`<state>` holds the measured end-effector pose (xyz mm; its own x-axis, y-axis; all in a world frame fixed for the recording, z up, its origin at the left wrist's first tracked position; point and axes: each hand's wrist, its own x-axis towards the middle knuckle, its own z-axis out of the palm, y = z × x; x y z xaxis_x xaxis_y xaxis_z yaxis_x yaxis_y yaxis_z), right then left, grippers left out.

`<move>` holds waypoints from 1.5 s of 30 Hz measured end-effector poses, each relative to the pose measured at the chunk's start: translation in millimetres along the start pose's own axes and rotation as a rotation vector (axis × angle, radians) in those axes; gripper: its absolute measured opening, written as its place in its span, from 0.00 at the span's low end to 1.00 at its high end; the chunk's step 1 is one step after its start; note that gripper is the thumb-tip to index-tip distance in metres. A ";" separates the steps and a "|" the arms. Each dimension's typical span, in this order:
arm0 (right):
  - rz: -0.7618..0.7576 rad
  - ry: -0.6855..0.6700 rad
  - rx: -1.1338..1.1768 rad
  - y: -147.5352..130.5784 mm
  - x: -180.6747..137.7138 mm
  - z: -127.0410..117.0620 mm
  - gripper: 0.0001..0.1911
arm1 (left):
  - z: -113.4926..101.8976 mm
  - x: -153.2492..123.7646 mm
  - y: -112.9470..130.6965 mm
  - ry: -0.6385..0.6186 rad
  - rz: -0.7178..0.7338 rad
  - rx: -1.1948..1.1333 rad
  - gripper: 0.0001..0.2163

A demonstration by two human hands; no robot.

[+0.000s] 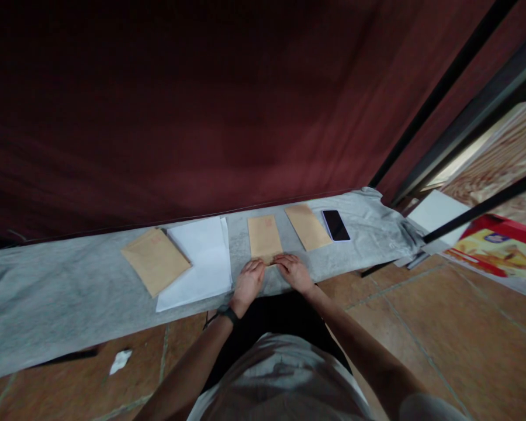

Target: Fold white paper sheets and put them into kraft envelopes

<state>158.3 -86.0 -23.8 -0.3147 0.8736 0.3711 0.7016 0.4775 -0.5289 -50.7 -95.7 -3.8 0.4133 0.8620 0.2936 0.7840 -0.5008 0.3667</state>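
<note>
A brown paper envelope [264,233] lies in front of me on the grey cloth of the narrow table. My left hand [250,278] grips the left side of its near end, fingers curled together. At the right side of that same end, my right hand [293,271] pinches the paper, its fingertips close to the left ones. My fingers partly hide the near edge, so I cannot make out how it is bent there. Another brown envelope [307,227] lies to the right, beside a dark-screened phone [336,225].
On the left, a pile of brown envelopes [153,263] overlaps a stack of white paper [201,263]. A dark red curtain [201,117] hangs behind the table [70,292]. Black metal bars [438,99] and a red-and-yellow printed box [504,251] stand at right.
</note>
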 end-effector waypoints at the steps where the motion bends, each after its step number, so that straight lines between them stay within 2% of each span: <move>1: 0.009 0.005 -0.013 -1.1 0.8 1.3 0.10 | 0.5 1.5 0.4 0.003 -0.006 0.002 0.11; 10: 0.093 0.034 -0.103 -7.8 5.2 5.5 0.10 | 5.7 7.4 1.8 0.044 -0.066 -0.015 0.10; 18: -0.094 -0.005 -0.200 -31.5 -25.6 11.0 0.20 | 7.7 2.6 0.3 0.043 -0.036 -0.030 0.10; 23: -0.014 -0.045 -0.275 -41.0 -41.5 13.3 0.23 | 7.5 -1.2 0.6 -0.002 -0.013 0.029 0.11; 30: 0.045 -0.048 -0.275 -46.8 -41.3 7.0 0.24 | 11.9 -16.3 14.2 -0.058 0.060 0.134 0.20; 35: 0.059 -0.031 -0.249 -51.7 -41.0 5.1 0.25 | 15.5 -24.2 24.2 -0.086 0.017 0.122 0.24; 45: 0.094 -0.013 -0.251 -42.9 -43.9 -0.8 0.24 | 4.8 -36.5 19.8 -0.066 -0.039 0.194 0.23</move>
<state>142.6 -144.9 -16.8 -0.2475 0.9151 0.3184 0.8643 0.3570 -0.3543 -48.0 -136.7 -11.5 0.4051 0.8871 0.2214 0.8720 -0.4476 0.1980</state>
